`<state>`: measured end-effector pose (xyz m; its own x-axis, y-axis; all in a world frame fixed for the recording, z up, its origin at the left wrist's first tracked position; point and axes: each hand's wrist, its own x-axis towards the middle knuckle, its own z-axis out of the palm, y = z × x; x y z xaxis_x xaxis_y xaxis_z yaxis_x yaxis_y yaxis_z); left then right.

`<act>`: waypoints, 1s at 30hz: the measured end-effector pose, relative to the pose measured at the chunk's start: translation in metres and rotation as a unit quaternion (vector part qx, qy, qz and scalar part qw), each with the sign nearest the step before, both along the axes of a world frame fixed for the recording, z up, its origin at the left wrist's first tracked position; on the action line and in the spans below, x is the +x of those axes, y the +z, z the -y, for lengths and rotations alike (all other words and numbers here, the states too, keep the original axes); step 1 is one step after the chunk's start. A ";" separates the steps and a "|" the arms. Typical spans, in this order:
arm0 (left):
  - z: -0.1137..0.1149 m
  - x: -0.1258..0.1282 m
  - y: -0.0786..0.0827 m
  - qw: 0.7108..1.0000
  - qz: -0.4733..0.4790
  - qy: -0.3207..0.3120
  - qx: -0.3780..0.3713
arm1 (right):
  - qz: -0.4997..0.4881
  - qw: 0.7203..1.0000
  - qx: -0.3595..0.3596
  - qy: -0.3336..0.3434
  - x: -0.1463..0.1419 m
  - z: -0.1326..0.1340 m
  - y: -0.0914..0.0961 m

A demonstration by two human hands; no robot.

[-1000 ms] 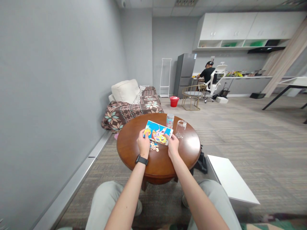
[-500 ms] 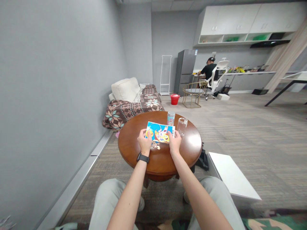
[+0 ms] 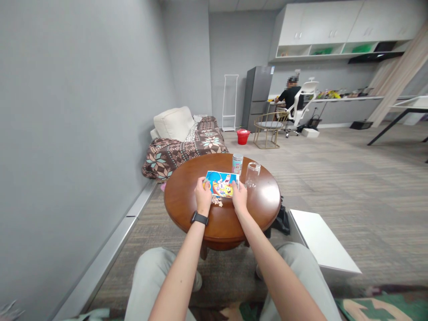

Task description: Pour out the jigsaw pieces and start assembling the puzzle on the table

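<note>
Blue covers much of the card, a flat sheet with a cartoon picture, held above the round bench. At the card's left end, the left hand has its grip closed on the edge, thumb over the printed face; at the right end, the right hand does likewise, its grip narrow on the border. Holding it by both ends seems to keep it level and leaves most of the picture uncovered, facing the person. Just below the card's near edge lie jigsaw pieces, partly hidden by it; whether they touch it, I cannot tell. Beyond the card's right end stands an upright can, and just right of that end a clear glass; both probably sit there to stay out of the hands' way. Even so, they leave the right hand little room forward or outward. Left of the card, brown wood runs broadly to the bench's rounded edge, so moving that way looks easier.
</note>
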<state>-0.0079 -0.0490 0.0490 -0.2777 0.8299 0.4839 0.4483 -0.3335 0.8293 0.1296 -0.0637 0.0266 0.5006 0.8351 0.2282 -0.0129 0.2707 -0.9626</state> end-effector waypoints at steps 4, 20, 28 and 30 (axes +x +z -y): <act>0.001 0.000 0.000 1.000 0.027 -0.006 0.016 | -0.017 1.000 -0.020 -0.017 0.001 0.000 0.000; 0.000 -0.002 0.000 0.998 0.063 0.009 -0.029 | 0.014 1.000 0.000 -0.012 0.002 -0.002 -0.002; 0.006 0.006 0.001 0.985 0.093 -0.126 -0.075 | -0.058 0.998 -0.004 -0.006 0.000 0.004 0.004; 0.007 0.007 0.002 0.980 0.092 -0.143 -0.102 | -0.065 0.998 -0.002 -0.016 -0.001 0.004 0.006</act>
